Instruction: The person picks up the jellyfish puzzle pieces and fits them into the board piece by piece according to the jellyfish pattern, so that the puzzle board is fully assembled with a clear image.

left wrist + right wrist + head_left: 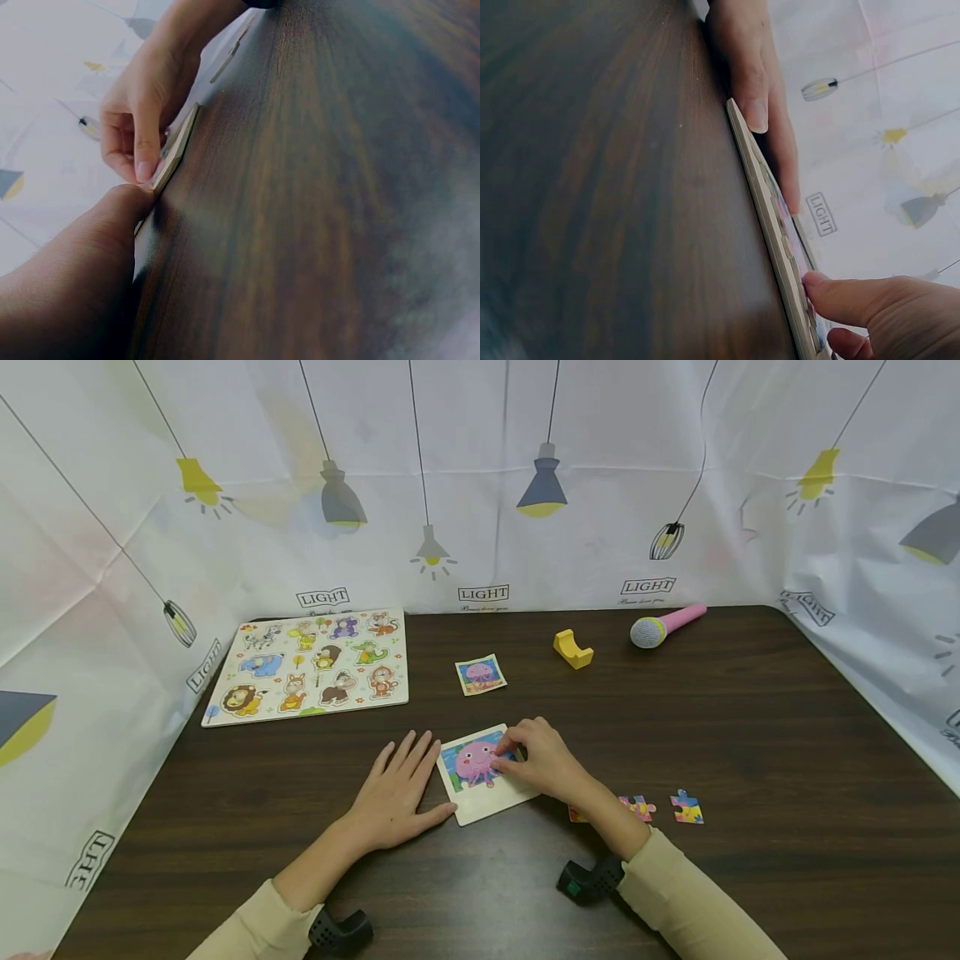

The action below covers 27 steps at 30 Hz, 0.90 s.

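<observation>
An octopus jigsaw puzzle (474, 763) lies in a pale wooden tray (480, 814) on the table; part of the tray's near side shows bare wood. My left hand (401, 793) rests with fingers spread on the table left of the tray, its thumb and index fingertip right at the tray's edge. Over the picture's right part, my right hand (543, 760) pinches a puzzle piece, mostly hidden by its thumb and index finger. In the right wrist view, the right thumb (847, 296) sits on the picture surface. Loose puzzle pieces (687, 807) lie beside and partly behind the right forearm.
Beyond the tray lies a small octopus picture card (481, 675). A large animal puzzle board (315, 668) is at the back left. A yellow curved block (573, 649) and a pink toy microphone (667, 625) lie at the back right. A printed cloth (465, 443) hangs behind the table (787, 718).
</observation>
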Motion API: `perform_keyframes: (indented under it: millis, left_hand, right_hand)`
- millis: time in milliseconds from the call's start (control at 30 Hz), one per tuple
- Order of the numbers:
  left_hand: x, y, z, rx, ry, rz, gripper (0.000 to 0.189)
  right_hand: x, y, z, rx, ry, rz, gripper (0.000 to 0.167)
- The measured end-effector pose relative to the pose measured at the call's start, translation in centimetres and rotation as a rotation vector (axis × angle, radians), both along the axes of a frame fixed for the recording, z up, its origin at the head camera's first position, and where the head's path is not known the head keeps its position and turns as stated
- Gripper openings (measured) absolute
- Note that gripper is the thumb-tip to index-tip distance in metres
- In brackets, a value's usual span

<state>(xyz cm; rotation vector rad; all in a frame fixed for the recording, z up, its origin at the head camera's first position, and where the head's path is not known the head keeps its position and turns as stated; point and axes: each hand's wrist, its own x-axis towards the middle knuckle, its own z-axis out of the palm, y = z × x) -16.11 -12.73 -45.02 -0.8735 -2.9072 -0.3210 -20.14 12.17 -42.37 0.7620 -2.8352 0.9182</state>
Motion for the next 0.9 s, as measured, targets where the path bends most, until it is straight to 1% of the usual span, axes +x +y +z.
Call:
perform_keyframes:
  millis: [167,300,467,667,900]
  left_hand:
    - [0.0,0.0,0.1,-0.005,0.002,0.0,0.088]
    - [0.0,0.0,0.1,-0.005,0.002,0.0,0.089]
    - [0.0,0.0,0.2,-0.005,0.0,0.001,0.089]
    - [0.0,0.1,0.3,0.001,-0.004,0.0,0.088]
    - [0.1,0.0,0.2,0.002,0.001,-0.004,0.088]
  right_hand:
    - [0.1,0.0,0.0,0.017,0.015,0.004,0.011]
    - [0.1,0.0,0.0,0.017,0.003,0.003,0.01]
    - [0.4,0.2,0.3,0.024,0.019,0.031,0.01]
    - [0.8,0.7,0.7,0.031,0.05,0.077,0.011]
    - [1.7,2.0,0.9,0.057,0.036,0.087,0.017]
